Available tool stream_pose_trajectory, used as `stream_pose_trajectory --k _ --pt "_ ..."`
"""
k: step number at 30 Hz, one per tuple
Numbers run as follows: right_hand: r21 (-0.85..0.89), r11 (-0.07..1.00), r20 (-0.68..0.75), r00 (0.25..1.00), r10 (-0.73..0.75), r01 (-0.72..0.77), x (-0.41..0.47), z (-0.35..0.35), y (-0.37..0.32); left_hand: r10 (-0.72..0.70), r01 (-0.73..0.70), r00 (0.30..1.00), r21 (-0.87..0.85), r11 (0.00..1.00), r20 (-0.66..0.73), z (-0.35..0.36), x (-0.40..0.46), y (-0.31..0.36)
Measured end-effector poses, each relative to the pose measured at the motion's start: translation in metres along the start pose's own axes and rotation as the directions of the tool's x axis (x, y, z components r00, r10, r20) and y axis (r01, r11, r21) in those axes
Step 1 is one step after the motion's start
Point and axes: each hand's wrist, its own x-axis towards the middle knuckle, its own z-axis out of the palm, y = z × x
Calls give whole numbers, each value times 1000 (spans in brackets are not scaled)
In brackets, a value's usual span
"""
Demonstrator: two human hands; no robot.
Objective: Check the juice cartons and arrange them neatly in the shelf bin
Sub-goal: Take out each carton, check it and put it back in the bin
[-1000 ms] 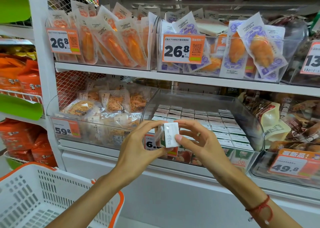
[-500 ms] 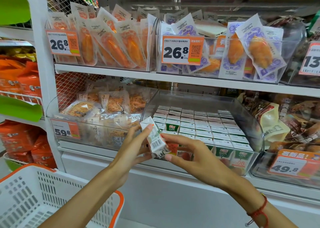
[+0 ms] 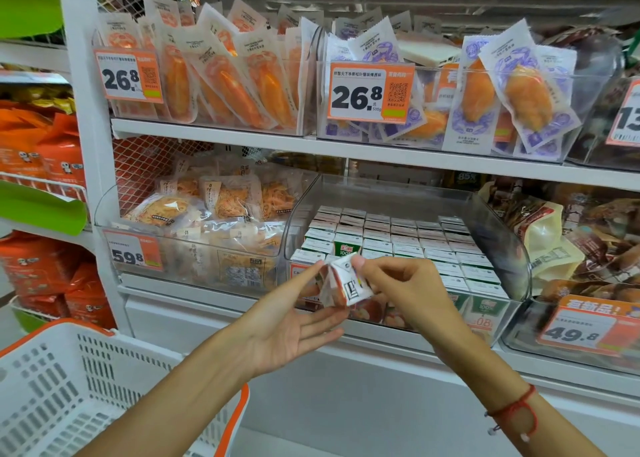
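A small white juice carton (image 3: pixel 346 285) is tilted in front of the clear shelf bin (image 3: pixel 512 259). My right hand (image 3: pixel 401 290) pinches it from the right, thumb and fingers on its top corner. My left hand (image 3: pixel 294 318) lies palm-up beneath and left of it, fingers spread, fingertips touching its left side. Inside the bin several rows of matching cartons (image 3: pixel 398 241) stand upright, white tops up; one green-fronted carton (image 3: pixel 347 247) shows beside a gap at the front left.
A white basket with an orange rim (image 3: pixel 90 387) sits at lower left. Left of the bin stands a clear bin of snack packs (image 3: pixel 207 234); bagged goods (image 3: pixel 554 241) lie on its right. The shelf above (image 3: pixel 346 148) carries packed foods and price tags.
The carton has been turned over in my hands and lowered slightly to the right. My left hand has opened from gripping it to lying flat under it; my right hand now pinches it.
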Motion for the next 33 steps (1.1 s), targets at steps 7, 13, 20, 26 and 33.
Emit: stream_pose_trajectory --k 7,13,20,26,33 --pt "32 988 -22 988 155 -154 1 -1 3 -60 61 998 65 996 -18 1 2 -1" --pt "58 977 51 978 202 -205 1 -4 3 69 -69 997 -16 997 -30 5 -1 1" --pt "237 899 236 920 314 -368 5 -6 6 578 -556 814 217 802 -53 15 -3 1" --pt "116 978 57 984 171 -176 3 -5 3 552 -546 834 153 824 3 14 -1 5" --pt "-518 781 22 919 -395 348 3 -8 8 447 -430 893 193 882 -58 -2 4 12"
